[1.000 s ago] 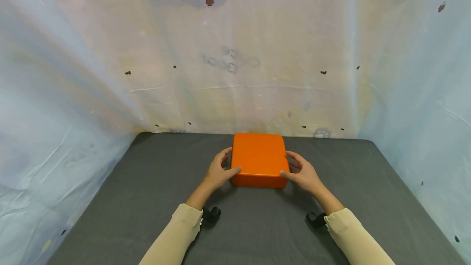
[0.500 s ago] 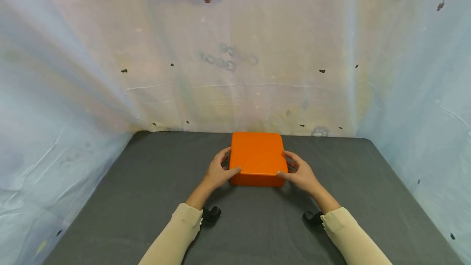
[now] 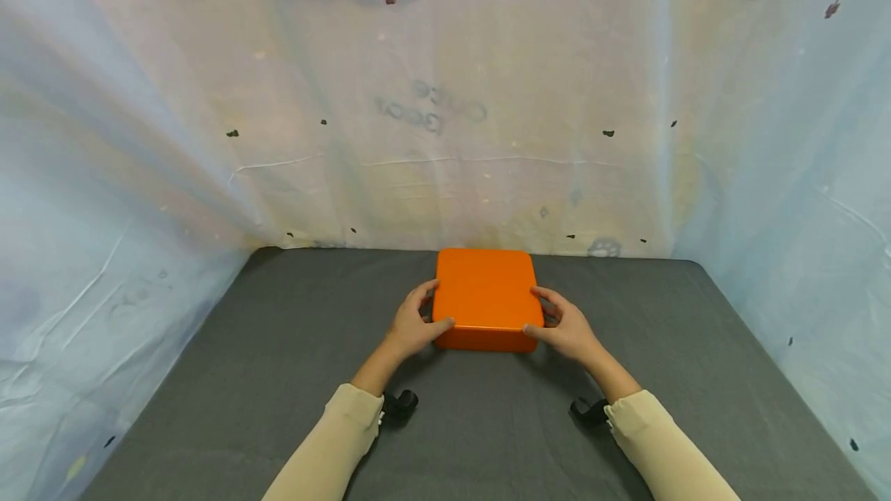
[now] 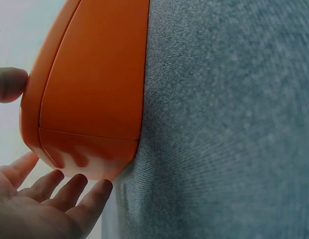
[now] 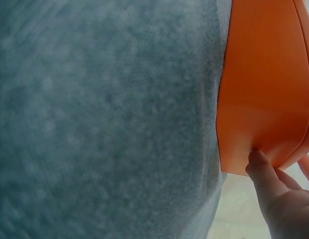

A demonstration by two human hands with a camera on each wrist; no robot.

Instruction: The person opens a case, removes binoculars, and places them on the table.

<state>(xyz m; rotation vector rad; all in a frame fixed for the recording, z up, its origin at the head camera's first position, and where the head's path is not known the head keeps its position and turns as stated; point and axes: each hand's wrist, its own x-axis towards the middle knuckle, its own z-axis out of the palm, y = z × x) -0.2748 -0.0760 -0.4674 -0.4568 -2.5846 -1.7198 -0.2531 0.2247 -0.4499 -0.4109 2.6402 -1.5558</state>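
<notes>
An orange box (image 3: pixel 484 291) with a smooth flat top and rounded corners sits on the grey cloth-covered surface. In the left wrist view, a thin seam runs along the box (image 4: pixel 94 74) below its top edge. My left hand (image 3: pixel 412 325) holds its left near corner, thumb on the front top edge and fingers spread along the left side. At the right near corner, my right hand (image 3: pixel 569 326) grips likewise, thumb at the front edge and fingertips on the right side. In the right wrist view, one fingertip of the right hand (image 5: pixel 281 196) presses the box's lower side.
The grey surface (image 3: pixel 473 424) reaches back to a pale patterned curtain (image 3: pixel 445 138), which also hangs along both sides. Close behind the box is the surface's far edge. Black wrist mounts (image 3: pixel 401 406) stick out from the cream sleeves (image 3: pixel 334 435).
The head view has shifted slightly, moving the backdrop and box a little left and up in it. My right hand has come slightly inward along the box's side. The box keeps its place.
</notes>
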